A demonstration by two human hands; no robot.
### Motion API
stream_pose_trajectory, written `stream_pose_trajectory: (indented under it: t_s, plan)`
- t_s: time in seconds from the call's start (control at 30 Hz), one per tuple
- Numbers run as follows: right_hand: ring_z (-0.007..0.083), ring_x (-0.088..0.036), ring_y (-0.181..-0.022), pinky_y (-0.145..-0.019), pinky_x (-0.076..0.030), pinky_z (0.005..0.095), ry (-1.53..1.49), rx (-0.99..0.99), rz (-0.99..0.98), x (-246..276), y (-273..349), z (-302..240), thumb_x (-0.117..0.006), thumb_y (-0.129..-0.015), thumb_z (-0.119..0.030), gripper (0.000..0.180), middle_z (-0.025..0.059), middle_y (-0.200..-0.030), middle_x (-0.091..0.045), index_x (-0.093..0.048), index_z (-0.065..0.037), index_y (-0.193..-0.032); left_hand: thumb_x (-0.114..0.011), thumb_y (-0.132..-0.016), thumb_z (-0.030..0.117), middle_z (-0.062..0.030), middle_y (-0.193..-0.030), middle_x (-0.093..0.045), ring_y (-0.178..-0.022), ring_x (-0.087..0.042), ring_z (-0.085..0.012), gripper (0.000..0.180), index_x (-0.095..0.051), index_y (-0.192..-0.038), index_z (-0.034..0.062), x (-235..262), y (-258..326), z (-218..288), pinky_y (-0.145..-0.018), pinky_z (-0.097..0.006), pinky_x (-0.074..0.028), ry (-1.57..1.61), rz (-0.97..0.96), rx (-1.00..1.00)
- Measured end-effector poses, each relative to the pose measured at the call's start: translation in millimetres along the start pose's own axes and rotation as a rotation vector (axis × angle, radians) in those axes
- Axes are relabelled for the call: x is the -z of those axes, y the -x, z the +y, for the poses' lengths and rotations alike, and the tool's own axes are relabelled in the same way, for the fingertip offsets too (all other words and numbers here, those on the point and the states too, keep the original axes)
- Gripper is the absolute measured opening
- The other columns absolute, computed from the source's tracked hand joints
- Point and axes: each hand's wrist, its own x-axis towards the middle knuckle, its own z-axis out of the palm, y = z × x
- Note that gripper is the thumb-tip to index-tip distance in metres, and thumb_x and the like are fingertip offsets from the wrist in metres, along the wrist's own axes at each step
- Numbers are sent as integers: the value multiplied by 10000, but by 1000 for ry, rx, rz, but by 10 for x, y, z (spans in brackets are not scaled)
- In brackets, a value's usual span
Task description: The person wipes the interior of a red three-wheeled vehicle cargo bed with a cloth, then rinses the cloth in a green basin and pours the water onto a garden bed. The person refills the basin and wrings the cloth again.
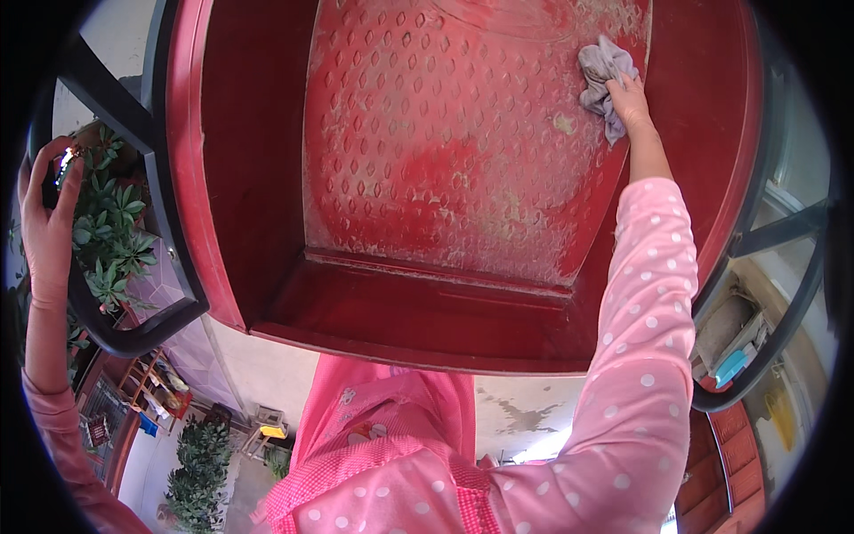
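Note:
A large red metal bed (267, 178) with a raised diamond-pattern floor (427, 160) fills the top of the view; pale dust covers much of the floor. My right hand (630, 96) presses a crumpled grey cloth (603, 76) onto the dusty floor near its upper right edge. That arm wears a pink sleeve with white dots. My left hand (44, 214) is raised at the far left, closed around the black tube frame (133, 133) beside the bed.
A black rail (783, 294) curves down the right side. Green potted plants (107, 231) sit behind the left frame. Below are a pale stained ground (525, 414), a small stool (265, 427) and wooden shelves (147, 392). My pink apron (382, 445) hangs low.

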Motion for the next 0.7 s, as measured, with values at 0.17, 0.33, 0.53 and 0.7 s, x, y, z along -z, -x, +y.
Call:
stream_pose_trajectory:
  t_s: [0.17,0.33,0.53,0.7]
  plan:
    - [383,-184,-1303,-980,-256,592,487,-10,159,-665,833,-407,-590,-774,-398,491,119,-1436,-203,-480,-316,-1245,-583,-860,201,-93,-1082,-529,-1017,-520,-219,282,-567,-1115,82,-6,63,-53,-908,-314,-390,22,-35,124]
    - [345,-212,-1299,-1040,-249,496,319,225,-440,-642,2385,-538,-722,-647,-152,470,29,-1403,-284,-613,-267,-1089,-602,-837,165,-86,-1073,-485,-969,-507,-217,261,-564,-1079,76,8,93,184,-866,-305,-399,66,9,161]
    - [343,-374,-1221,-1031,-318,375,-198,327,-70,-102,1184,-153,-567,-677,-57,398,194,-1312,-381,-616,-91,-1071,-608,-830,170,-88,-1059,-483,-956,-513,-221,245,-576,-1060,90,93,121,284,-849,-304,-408,24,28,155]
    - [374,-301,-1258,-1047,-272,405,-147,-275,166,-7,-838,196,-509,-785,-376,561,165,-1401,-282,-453,-139,-1290,-606,-837,162,-78,-1040,-493,-949,-507,-193,247,-579,-1069,80,-11,-25,174,-852,-290,-403,52,34,91]
